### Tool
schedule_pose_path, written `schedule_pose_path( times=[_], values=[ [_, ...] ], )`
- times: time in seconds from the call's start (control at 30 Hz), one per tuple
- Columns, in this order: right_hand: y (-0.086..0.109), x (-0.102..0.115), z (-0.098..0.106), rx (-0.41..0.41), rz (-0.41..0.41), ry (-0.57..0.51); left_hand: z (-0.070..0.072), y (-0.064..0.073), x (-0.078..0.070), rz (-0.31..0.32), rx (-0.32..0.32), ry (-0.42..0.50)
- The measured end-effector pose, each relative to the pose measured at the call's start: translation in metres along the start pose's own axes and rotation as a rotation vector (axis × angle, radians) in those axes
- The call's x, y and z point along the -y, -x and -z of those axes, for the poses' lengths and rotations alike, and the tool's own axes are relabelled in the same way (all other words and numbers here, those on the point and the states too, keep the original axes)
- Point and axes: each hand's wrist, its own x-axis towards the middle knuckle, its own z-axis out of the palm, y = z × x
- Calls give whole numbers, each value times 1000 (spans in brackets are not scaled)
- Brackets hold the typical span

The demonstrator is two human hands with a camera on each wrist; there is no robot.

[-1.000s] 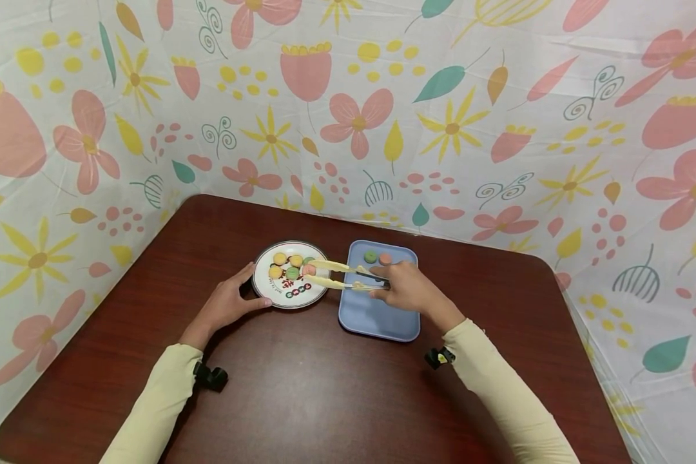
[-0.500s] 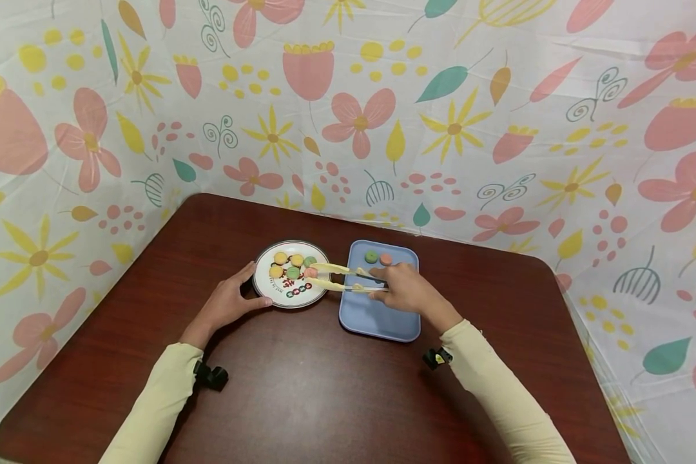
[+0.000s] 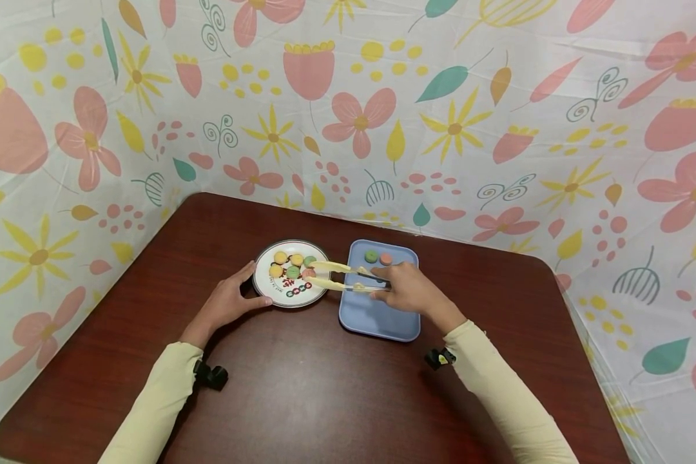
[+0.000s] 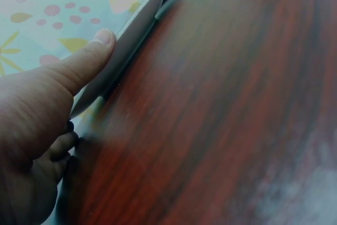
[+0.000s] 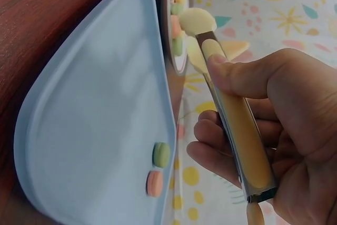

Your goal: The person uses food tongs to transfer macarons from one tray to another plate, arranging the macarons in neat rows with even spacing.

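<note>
My left hand (image 3: 227, 301) holds the rim of a round white plate (image 3: 267, 293) with red and green printing, thumb on the near edge. Three yellow macarons (image 3: 281, 258), two green macarons (image 3: 292, 272) and a pink macaron (image 3: 308, 273) lie on the plate. My right hand (image 3: 408, 288) grips pale yellow tongs (image 3: 332, 266) with metal handles, reaching left over the plate. The tong tips stand apart beside the pink macaron; whether they touch it is hard to tell. In the right wrist view, the thumb presses the upper handle of the tongs (image 5: 237, 125) and the fingers curl beneath.
A blue rectangular tray (image 3: 377, 319) sits right of the plate, under the tongs and right hand. A green macaron (image 3: 370, 256) and a pink macaron (image 3: 385, 259) lie at its far end. The brown table (image 3: 301, 386) meets a flower-printed cloth (image 3: 359, 122) behind.
The pink macaron by the tong tips has come down slightly onto the plate, and the tips now stand just right of it. The left hand and plate have hardly moved.
</note>
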Motion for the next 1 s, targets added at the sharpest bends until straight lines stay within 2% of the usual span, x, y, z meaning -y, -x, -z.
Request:
schedule_pose_path(
  times=[0.1,0.23,0.53,0.73,1.0],
  values=[
    [7,-3,7,1,-19,-14,0,0,0,-3,0,0],
    [16,-8,18,3,-86,-37,0,-1,0,-5,-1,4],
    [38,-26,42,-42,-166,-2,0,1,-1,-2,11,16],
    [55,-44,50,-89,-218,17,0,0,-1,-3,13,15],
    [75,-69,54,-76,-281,47,-1,1,0,-5,9,19]
  ],
)
